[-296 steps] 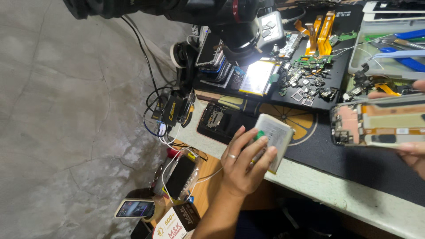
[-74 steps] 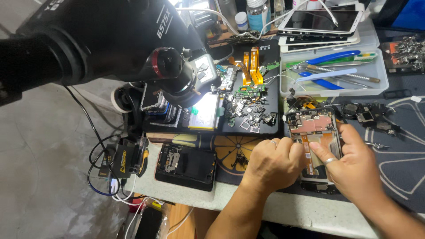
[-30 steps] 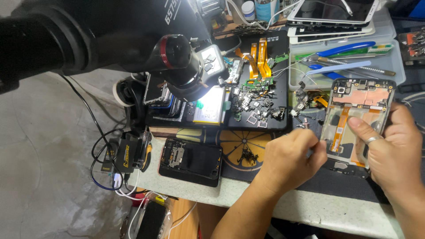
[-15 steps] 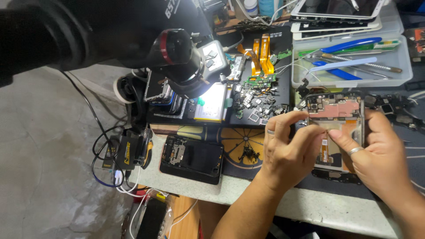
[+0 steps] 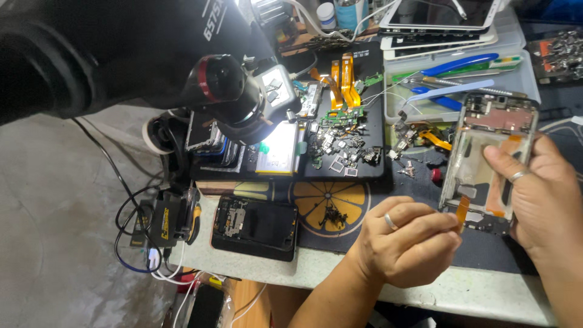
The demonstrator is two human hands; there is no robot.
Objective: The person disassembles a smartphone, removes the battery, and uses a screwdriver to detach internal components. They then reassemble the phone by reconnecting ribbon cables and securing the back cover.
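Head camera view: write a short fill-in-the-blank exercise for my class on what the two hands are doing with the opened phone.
1. The right hand holds the opened phone with its ____ hooked over the edge.
2. The left hand pinches a thin ____ ribbon cable at the phone's lower end.
3. Each hand wears a ____.

Missing words: thumb; orange; ring

The large black microscope body [image 5: 109,54] is cut off by the top and left edges. The right hand [image 5: 540,194] covers the open phone frame's [image 5: 486,152] right side; its wrist leaves the picture. The small loose circuit parts [image 5: 340,146] on the black mat are too small to identify.
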